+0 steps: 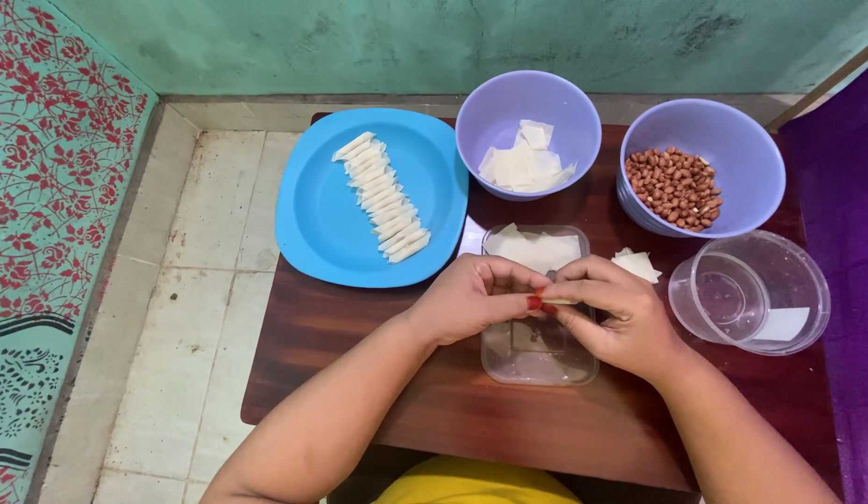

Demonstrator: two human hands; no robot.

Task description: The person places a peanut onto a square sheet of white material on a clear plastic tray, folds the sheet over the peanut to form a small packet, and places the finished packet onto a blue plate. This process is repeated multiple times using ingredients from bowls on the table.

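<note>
Hands: left hand [471, 299] and right hand [613, 313] meet over the clear tray [538, 359], fingertips of both pinched on a small pale wrapper piece [557, 301]

Risk: looks thin, so too hard a pinch could tear it or let it unroll, I'd guess

Done pile: rolled sticks [382, 198] lined up on the blue plate [322, 233]

Nearby: bowl of peanuts [676, 187], bowl of wrapper squares [525, 166]

Surface: dark wooden table [359, 345], low, slightly glossy

Room: worn tile floor [191, 308], scuffed green wall [406, 42]
</note>
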